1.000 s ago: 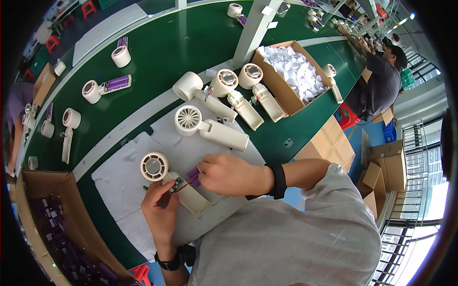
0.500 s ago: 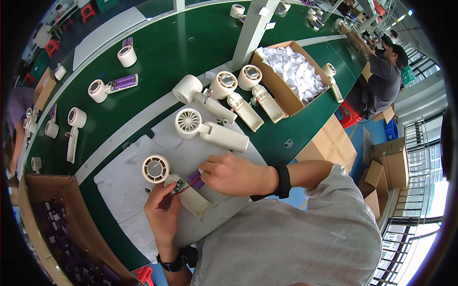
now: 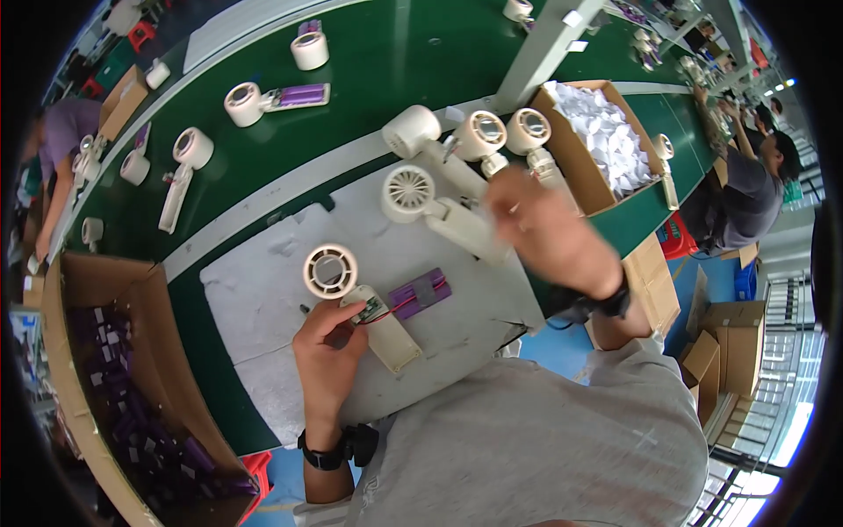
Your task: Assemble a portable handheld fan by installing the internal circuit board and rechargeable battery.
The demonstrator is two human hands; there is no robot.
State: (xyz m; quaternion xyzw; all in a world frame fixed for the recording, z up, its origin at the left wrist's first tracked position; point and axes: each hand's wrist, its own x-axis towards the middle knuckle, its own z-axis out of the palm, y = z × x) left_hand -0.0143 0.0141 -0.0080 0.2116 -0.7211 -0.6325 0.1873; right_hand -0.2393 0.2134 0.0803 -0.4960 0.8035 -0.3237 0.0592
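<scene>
A white handheld fan (image 3: pixel 330 271) with its handle shell opened lies on the padded grey-white mat (image 3: pixel 255 351). My left hand (image 3: pixel 327 356) pinches the top of that handle, with the thumb by a small green circuit board (image 3: pixel 372 306). Red and black wires run from the board to a purple battery pack (image 3: pixel 420 293), which rests on the mat beside the handle. Smeared by motion, my right hand (image 3: pixel 553 233) is raised over the far right of the mat, near a closed-handle fan (image 3: pixel 464 230) and other fans. Its fingers cannot be made out.
Several opened fans (image 3: pixel 481 133) stand behind the mat, beside a carton of white paper pieces (image 3: pixel 606 140). At the near left is a carton (image 3: pixel 162 351) of purple battery packs. More fans sit on the green bench (image 3: pixel 378 79). A person (image 3: pixel 742 189) works at the far right.
My right hand has let go of the battery pack and swung away to the far right. The pack now lies on the mat. My left hand stays at the fan; the view has shifted.
</scene>
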